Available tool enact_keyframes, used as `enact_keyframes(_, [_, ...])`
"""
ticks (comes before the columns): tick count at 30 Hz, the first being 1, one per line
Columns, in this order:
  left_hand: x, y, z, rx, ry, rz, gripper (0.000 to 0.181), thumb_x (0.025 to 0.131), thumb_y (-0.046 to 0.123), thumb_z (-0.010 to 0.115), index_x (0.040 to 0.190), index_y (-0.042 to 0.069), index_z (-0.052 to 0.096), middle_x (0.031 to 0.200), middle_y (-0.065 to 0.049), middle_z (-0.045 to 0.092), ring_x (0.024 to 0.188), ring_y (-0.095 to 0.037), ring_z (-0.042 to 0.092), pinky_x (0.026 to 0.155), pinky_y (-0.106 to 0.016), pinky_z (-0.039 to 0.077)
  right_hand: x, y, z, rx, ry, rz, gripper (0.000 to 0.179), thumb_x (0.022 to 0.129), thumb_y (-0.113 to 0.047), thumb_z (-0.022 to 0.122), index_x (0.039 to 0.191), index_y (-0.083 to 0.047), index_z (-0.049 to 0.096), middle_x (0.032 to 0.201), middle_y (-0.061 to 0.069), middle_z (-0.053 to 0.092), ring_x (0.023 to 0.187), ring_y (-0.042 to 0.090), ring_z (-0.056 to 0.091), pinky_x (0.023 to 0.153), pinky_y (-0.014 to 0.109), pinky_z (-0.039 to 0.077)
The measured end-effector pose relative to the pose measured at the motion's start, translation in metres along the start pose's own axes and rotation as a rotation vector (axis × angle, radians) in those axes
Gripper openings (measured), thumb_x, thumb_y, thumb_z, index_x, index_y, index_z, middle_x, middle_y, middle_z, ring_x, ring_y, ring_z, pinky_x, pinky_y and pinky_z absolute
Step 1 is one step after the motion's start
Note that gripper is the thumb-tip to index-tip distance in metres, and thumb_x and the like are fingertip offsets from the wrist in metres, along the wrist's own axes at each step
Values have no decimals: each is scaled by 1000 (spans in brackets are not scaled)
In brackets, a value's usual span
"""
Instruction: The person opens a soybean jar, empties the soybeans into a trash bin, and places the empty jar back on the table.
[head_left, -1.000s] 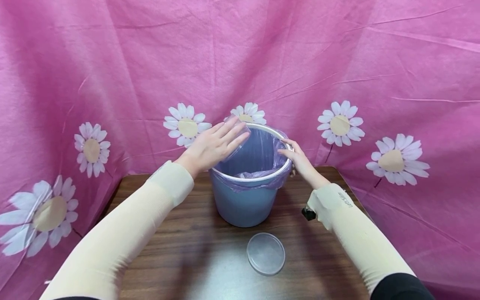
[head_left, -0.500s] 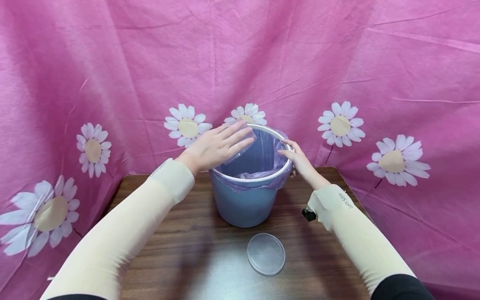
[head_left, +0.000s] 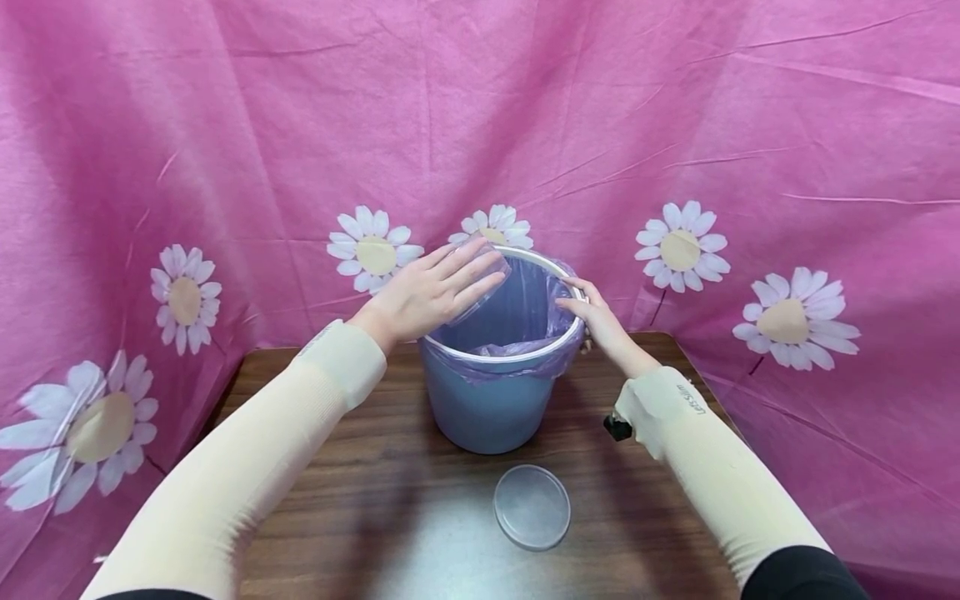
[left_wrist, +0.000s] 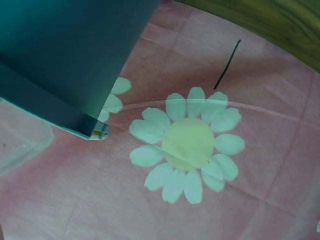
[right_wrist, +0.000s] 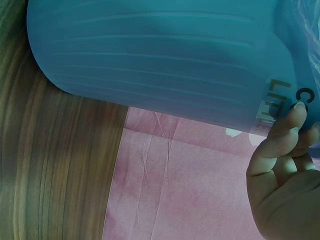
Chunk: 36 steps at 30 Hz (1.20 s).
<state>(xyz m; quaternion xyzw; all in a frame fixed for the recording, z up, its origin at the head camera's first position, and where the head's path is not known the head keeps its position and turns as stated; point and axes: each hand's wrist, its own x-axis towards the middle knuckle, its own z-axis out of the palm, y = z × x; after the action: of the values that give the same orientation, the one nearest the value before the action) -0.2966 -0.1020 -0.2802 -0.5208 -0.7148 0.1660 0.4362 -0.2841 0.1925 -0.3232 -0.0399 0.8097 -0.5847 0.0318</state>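
Observation:
A blue-grey trash can (head_left: 486,408) with a white rim stands upright on the table, lined with a purple plastic bag (head_left: 558,312) folded over its edge. Above the left part of its opening, my left hand (head_left: 435,292) holds a clear plastic container, tilted, with the back of the hand facing up. Those fingers hide much of the container, and the thumb is hidden. Part of the clear container (left_wrist: 22,137) shows beside the can's rim in the left wrist view. My right hand (head_left: 596,321) grips the rim and bag at the right side, fingertips against the outer wall.
A round clear lid (head_left: 532,507) lies on the brown wooden table (head_left: 330,517) in front of the can. Behind and around the table hangs a pink cloth (head_left: 570,125) printed with white daisies.
My left hand shifts slightly right and down with the container, then a little back up and left. The right hand, trash can and lid stay in place.

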Motion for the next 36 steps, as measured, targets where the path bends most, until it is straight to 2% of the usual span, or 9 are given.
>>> enact_keyframes(5, [2,0,1,-6,59,50,45,101,5,47,145,15,50,150,-7,50,140,-26,46,115,-43,39,14,18,-3,5,8,-4,64,96,-25,56,153,-14,31,84,7,56,42,10,44,40,31,45])
enact_keyframes(9, [5,0,-1,-22,-18,72,47,100,5,51,146,15,49,151,-6,49,141,-26,44,116,-44,37,22,29,-4,-9,31,-22,64,95,-29,57,153,-18,33,89,11,57,42,9,43,39,30,45])
enact_keyframes(12, [4,1,-1,-8,-52,54,47,100,5,52,146,15,49,151,-6,49,142,-27,43,116,-45,36,23,32,-3,-8,36,-23,64,95,-31,57,153,-19,33,98,16,56,43,7,44,40,30,44])
enact_keyframes(18, [-3,4,4,-27,14,-82,49,97,13,55,146,13,48,151,-11,49,142,-31,42,116,-45,37,17,23,-3,1,12,-5,65,96,-28,55,154,-16,30,120,24,51,48,7,48,42,31,46])
enact_keyframes(22, [-7,6,2,-33,38,-174,60,89,20,67,145,10,49,150,-13,49,141,-32,42,116,-44,37,20,27,-4,0,15,-14,65,96,-28,55,155,-16,29,136,25,44,53,7,50,43,31,45])
enact_keyframes(26, [-12,7,-4,-63,-3,-253,85,74,33,83,145,6,45,152,-18,45,143,-35,39,119,-44,32,18,24,-3,13,12,-8,65,96,-26,55,155,-15,30,128,26,48,51,7,49,42,30,45])
enact_keyframes(29, [-15,8,-7,-85,-2,-309,94,71,40,86,145,2,43,151,-20,44,142,-36,39,120,-44,31,8,12,-1,21,1,7,64,96,-23,54,154,-11,29,115,26,52,47,8,47,42,28,45])
enact_keyframes(33, [-19,10,-8,-134,67,-384,97,69,44,86,143,-2,43,148,-23,46,140,-37,42,119,-45,32,1,2,0,21,3,-2,64,96,-20,53,153,-7,29,123,29,49,51,6,49,45,26,45])
enact_keyframes(36, [-22,14,-8,-180,123,-439,100,67,46,87,142,-3,42,146,-24,47,138,-39,44,119,-45,32,8,10,-1,25,7,-8,64,95,-21,54,154,-9,30,135,29,43,52,6,49,45,28,46])
